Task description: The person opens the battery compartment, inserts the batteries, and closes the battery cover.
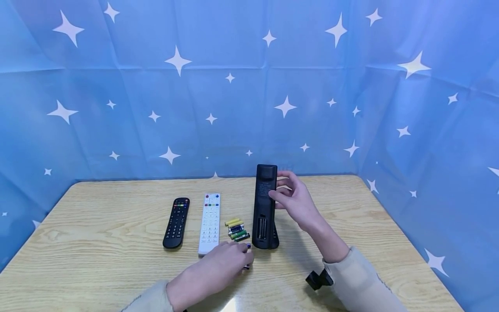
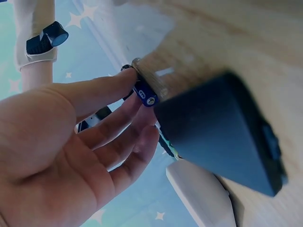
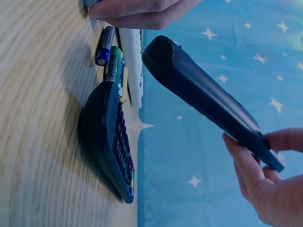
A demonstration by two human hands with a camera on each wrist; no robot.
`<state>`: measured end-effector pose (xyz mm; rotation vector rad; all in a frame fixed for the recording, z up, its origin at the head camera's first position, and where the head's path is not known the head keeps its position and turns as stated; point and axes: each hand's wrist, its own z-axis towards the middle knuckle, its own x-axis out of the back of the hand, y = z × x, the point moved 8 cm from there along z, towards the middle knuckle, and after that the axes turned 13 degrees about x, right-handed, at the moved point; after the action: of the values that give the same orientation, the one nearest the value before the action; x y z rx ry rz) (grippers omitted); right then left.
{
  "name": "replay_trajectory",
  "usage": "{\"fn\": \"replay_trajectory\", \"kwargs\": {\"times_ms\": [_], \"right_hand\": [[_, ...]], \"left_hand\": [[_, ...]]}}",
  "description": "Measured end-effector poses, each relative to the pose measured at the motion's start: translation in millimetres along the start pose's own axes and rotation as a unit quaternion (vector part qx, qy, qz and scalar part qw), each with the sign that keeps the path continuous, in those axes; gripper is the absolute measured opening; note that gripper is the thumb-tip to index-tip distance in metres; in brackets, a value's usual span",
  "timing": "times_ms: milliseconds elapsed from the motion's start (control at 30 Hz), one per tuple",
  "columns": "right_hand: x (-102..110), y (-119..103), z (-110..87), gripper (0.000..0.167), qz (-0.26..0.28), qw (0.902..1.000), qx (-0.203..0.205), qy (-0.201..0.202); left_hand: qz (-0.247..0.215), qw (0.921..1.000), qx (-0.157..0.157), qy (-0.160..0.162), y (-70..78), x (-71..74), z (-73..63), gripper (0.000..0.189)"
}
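My right hand [image 1: 298,201] holds a black remote control [image 1: 265,208] by its upper end, thumb on the back and fingers at the far side. The remote is tilted up with its back toward me, and its battery compartment [image 1: 262,227] is uncovered near the lower end. Close by that lower end, my left hand [image 1: 224,262] pinches a blue battery [image 2: 146,92] between thumb and fingers. Several more batteries [image 1: 235,229], yellow, blue and green, lie together just beyond the left hand. In the right wrist view, a blue battery [image 3: 105,45] lies next to a green one [image 3: 113,64].
Under the held remote, another black remote [image 3: 106,137] lies buttons up on the wooden table [image 1: 117,268]. A white remote [image 1: 210,221] lies left of the batteries, and a smaller black remote [image 1: 176,223] farther left. A blue curtain [image 1: 234,86] with stars hangs behind.
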<state>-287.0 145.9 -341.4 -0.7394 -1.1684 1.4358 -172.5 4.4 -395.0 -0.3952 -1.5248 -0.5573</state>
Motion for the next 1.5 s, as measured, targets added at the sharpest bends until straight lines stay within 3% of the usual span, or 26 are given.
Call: {"fn": "replay_trajectory", "kwargs": {"times_ms": [400,600,733,1167,1367,1500], "right_hand": [[0.2,1.7,-1.2,0.056,-0.003,1.0000,-0.008,-0.001],[0.5,1.6,-1.1,0.056,-0.006,0.9999,-0.011,-0.002],[0.2,2.8,-0.7,0.056,-0.008,0.9999,-0.012,-0.003],[-1.7,2.4,-0.8,0.056,-0.001,1.0000,-0.009,-0.003],[-4.2,3.2,-1.1,0.055,0.006,1.0000,-0.007,0.001],[-6.7,4.2,-1.3,0.054,0.011,0.9999,-0.008,0.000]], "left_hand": [[-0.033,0.9994,-0.008,0.002,0.4,1.5,-4.6,0.018],[-0.097,0.9945,0.004,-0.039,-6.2,1.4,-5.5,0.025],[-0.136,0.9901,0.000,-0.033,-8.8,4.8,-5.6,0.023],[-0.213,0.9746,-0.001,0.071,-15.6,23.6,-5.8,0.022],[-0.250,0.9597,0.015,0.128,-17.5,32.0,-3.8,0.016],[-0.265,0.9529,0.033,0.143,-21.2,34.3,-2.5,0.015]]}}
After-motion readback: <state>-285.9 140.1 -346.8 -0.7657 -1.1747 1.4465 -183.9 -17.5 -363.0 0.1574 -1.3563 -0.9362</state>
